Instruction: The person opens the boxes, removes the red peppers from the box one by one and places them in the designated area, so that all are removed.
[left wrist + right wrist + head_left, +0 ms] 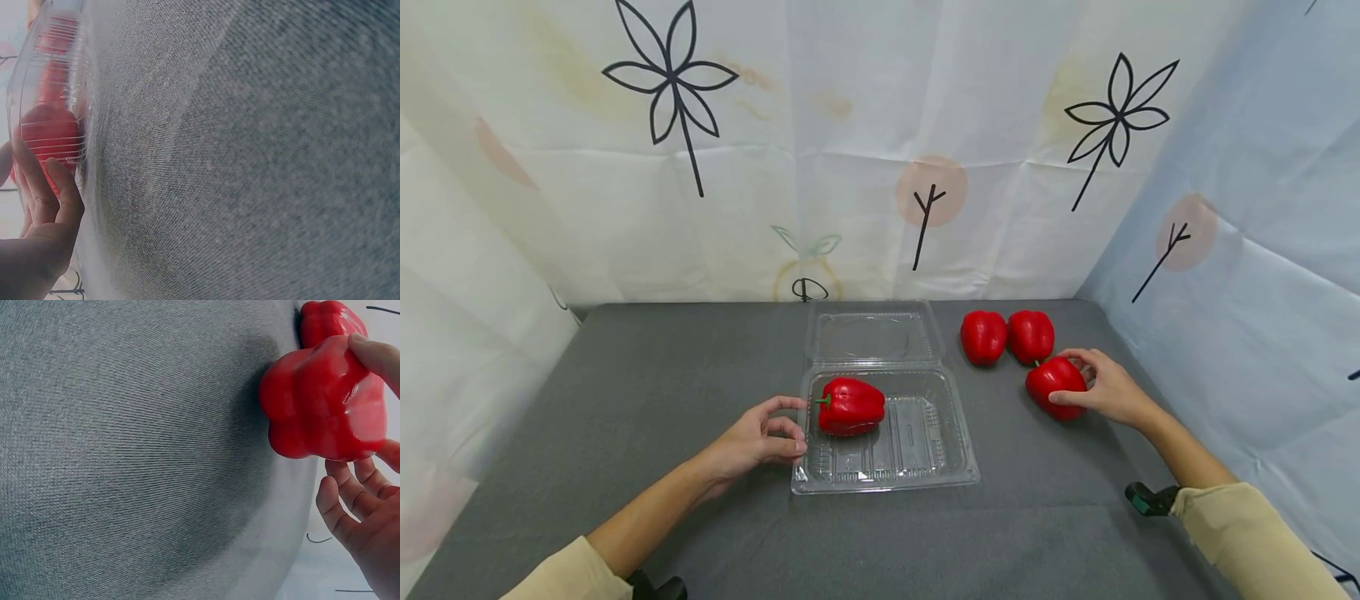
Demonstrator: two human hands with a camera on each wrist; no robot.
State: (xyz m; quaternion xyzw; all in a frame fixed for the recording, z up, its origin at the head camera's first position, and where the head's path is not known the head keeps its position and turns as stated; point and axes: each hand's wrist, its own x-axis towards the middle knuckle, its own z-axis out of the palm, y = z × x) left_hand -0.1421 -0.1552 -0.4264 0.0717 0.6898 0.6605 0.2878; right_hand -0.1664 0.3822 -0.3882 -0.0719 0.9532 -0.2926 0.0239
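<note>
A clear plastic clamshell box [925, 475] lies with its lid folded back on the grey table. One red bell pepper [852, 408] rests on its side in the box's left part, green stem pointing left. At the box's left rim is my left hand [767, 435], thumb and fingertips on the edge; the left wrist view shows the fingers [44, 194] against the outer wall. On the right, my right hand [1108, 387] grips another red bell pepper [325, 403] between thumb and fingers. Whether this pepper touches the table cannot be told.
Two more red bell peppers, one [983, 337] beside the other [1031, 336], stand behind the gripped one, right of the box lid [874, 333]. A patterned cloth [850, 150] hangs behind the table [685, 375], and cloth also hangs at both sides.
</note>
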